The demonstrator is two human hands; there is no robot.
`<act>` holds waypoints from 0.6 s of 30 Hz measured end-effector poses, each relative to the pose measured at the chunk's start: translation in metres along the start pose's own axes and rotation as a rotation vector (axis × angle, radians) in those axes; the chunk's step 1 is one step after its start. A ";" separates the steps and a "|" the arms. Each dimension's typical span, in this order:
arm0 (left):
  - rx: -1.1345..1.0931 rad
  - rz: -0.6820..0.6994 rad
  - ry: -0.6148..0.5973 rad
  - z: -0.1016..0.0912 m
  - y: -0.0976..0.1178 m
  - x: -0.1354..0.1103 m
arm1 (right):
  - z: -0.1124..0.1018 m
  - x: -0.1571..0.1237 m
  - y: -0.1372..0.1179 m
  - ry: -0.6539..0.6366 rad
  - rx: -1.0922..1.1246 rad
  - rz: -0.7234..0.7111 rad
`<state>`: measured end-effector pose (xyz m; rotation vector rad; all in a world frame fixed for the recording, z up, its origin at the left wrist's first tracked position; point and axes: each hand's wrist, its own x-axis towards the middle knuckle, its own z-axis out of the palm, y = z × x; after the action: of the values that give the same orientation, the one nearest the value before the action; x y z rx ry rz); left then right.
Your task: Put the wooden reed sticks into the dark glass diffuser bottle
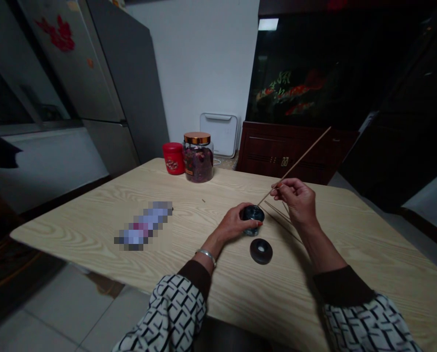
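Observation:
My left hand (235, 222) is wrapped round a small dark blue-green glass bottle (253, 213) that stands on the table. In a pinch, my right hand (297, 198) grips a long thin wooden stick (308, 150) above and to the right of the bottle. The stick slants down to the left, its lower end at the bottle's mouth; how far it goes in I cannot tell. More thin sticks (279, 213) lie on the table beneath my right hand. A dark round ring-shaped piece (261, 251) with a pale centre rests just in front of the bottle.
At the table's far side stand a red canister (173, 159) and a glass jar (198, 164) with a copper-coloured lid. A blurred-out flat object (145, 226) lies on the left of the wood-grain table (160, 271). Behind are a fridge (108, 73) and a fish tank (299, 73).

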<state>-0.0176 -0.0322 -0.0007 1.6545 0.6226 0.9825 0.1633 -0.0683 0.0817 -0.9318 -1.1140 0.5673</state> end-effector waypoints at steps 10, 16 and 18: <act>0.008 0.016 -0.002 0.000 -0.003 0.003 | 0.004 -0.022 0.023 -0.169 -0.257 0.030; 0.022 0.014 -0.002 0.001 0.001 0.001 | 0.001 -0.032 0.033 -0.257 -0.435 0.023; 0.032 0.006 0.001 0.000 0.002 0.001 | -0.008 -0.026 0.033 -0.249 -0.472 0.025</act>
<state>-0.0171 -0.0327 0.0016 1.6844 0.6377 0.9824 0.1629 -0.0747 0.0391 -1.3075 -1.4993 0.4551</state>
